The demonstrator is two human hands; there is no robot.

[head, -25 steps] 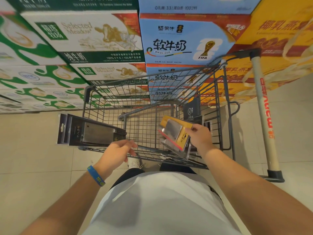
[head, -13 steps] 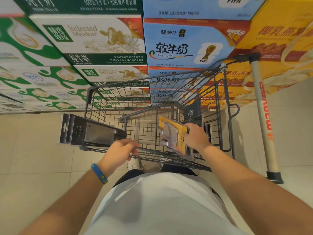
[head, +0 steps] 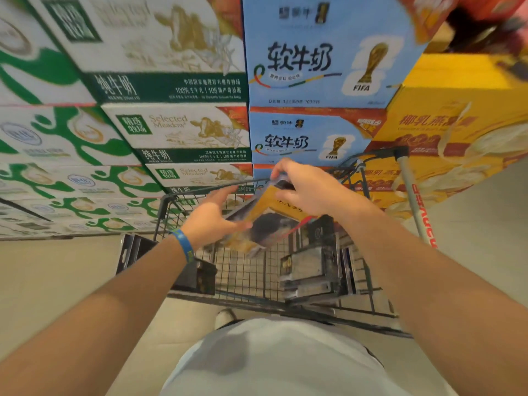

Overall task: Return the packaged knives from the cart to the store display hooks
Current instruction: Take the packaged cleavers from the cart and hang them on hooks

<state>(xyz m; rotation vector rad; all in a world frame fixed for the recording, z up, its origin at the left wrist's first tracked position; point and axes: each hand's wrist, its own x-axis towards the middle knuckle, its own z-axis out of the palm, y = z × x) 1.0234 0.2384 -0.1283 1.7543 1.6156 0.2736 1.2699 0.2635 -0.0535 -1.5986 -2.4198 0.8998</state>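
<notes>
1. Stacked milk cartons [head: 177,132] fill the background: green-and-white ones to the left, blue ones [head: 311,61] in the centre, yellow ones [head: 445,132] to the right. Pale floor tiles [head: 57,275] lie below them.
2. Yellow knife pack [head: 265,221] is held in the air above the cart [head: 365,224], tilted, with its dark blade window facing the camera. Motion blur hides the finer print.
3. Right hand [head: 308,190] grips the pack's upper end, fingers curled over the top edge and thumb on the front face.
4. Left hand [head: 211,221] is partly open, fingers extended; its fingertips touch the pack's left edge. Whether it bears any weight cannot be told. A blue wristband [head: 183,244] sits on that wrist.
5. More knife packs [head: 311,272] stand in a stack in the cart's right half, below the held pack and apart from it.
6. Dark knife box [head: 137,252] lies across the cart's left rim, its hang-tab end projecting outward over the floor. The left forearm crosses in front of it and hides its middle.
7. Cart handle [head: 414,195], pale with red lettering, runs along the right side.
8. Obstructions: both forearms and a white shirt [head: 274,358] cover the cart's near edge; one shoe [head: 225,317] shows under the basket.
</notes>
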